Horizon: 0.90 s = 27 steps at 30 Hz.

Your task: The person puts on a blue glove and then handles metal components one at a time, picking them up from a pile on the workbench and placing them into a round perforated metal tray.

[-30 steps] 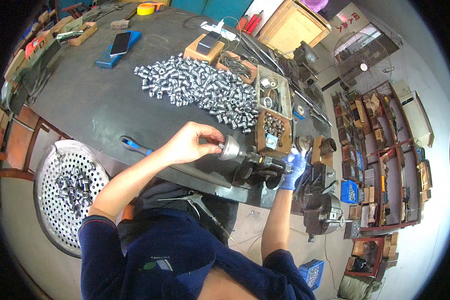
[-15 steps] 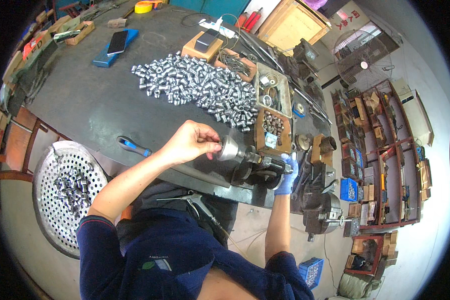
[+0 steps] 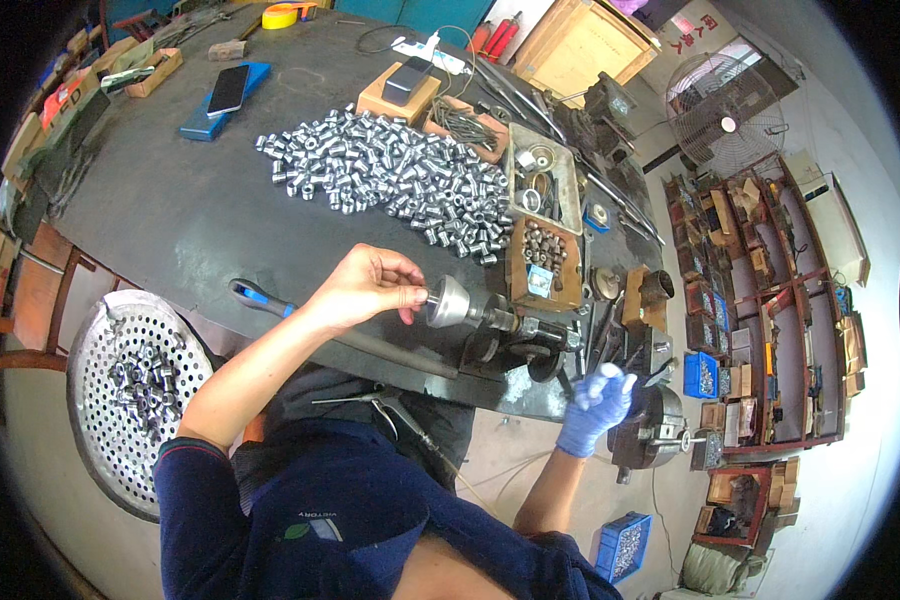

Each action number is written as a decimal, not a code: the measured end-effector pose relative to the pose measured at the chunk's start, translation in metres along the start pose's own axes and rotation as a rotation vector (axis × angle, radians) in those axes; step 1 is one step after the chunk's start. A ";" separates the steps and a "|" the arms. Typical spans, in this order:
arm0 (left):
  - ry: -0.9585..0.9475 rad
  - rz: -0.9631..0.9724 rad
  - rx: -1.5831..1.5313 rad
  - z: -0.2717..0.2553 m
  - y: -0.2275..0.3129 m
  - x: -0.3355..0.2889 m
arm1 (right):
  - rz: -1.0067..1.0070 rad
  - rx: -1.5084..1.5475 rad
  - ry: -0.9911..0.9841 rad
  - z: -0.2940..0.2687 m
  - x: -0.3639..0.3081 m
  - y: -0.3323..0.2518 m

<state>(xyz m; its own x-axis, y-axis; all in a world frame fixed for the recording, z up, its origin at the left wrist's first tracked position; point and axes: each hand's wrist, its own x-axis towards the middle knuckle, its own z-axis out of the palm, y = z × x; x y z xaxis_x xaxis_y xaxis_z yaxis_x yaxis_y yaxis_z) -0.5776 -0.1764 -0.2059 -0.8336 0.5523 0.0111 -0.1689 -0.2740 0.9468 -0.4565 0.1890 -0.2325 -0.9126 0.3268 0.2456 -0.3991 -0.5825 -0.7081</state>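
Note:
My bare left hand (image 3: pixel 375 287) has its thumb and fingers closed at the face of a grey metal cone-shaped head (image 3: pixel 450 302); what sits between the fingertips is too small to make out. This head is on the left end of a small dark bench spindle machine (image 3: pixel 515 335) at the table's near edge. My right hand (image 3: pixel 598 405), in a blue glove, is off the machine's right end. Its fingers are loosely bent and a little apart, with nothing visible in them. Beyond the left hand lies a broad heap of short shiny metal sleeves (image 3: pixel 390 180).
A perforated round metal tray (image 3: pixel 95 400) with several sleeves stands at the left. A blue-handled tool (image 3: pixel 260 298) lies near the left forearm. A wooden box of small parts (image 3: pixel 545 265) stands behind the machine; a bench vise (image 3: pixel 655 425) is at the right. An air gun (image 3: pixel 380 405) rests on my lap.
My right hand has let go of the machine's right end and moved right and toward me. My left hand has shifted slightly left, staying at the cone-shaped head.

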 end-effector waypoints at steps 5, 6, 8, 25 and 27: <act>0.020 0.006 -0.007 0.001 0.004 -0.003 | 0.205 0.000 0.342 -0.042 0.014 0.047; 0.018 0.013 -0.004 0.001 0.005 -0.004 | 0.157 -0.129 0.408 -0.046 0.029 0.057; 0.022 0.021 0.010 0.000 0.007 -0.006 | 0.111 -0.356 0.413 -0.047 0.063 0.071; 1.082 -0.307 1.455 -0.161 -0.003 -0.306 | -0.100 -0.086 0.012 0.010 -0.001 -0.002; 1.103 -0.327 1.827 -0.161 -0.004 -0.305 | -0.027 -0.073 0.058 -0.005 -0.010 0.010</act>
<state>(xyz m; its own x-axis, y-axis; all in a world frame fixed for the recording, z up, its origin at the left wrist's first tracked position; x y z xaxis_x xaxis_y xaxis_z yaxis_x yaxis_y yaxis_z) -0.4080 -0.4707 -0.2646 -0.8864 -0.3325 0.3223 -0.3329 0.9413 0.0556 -0.4506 0.1840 -0.2456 -0.8941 0.3856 0.2276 -0.4138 -0.5176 -0.7489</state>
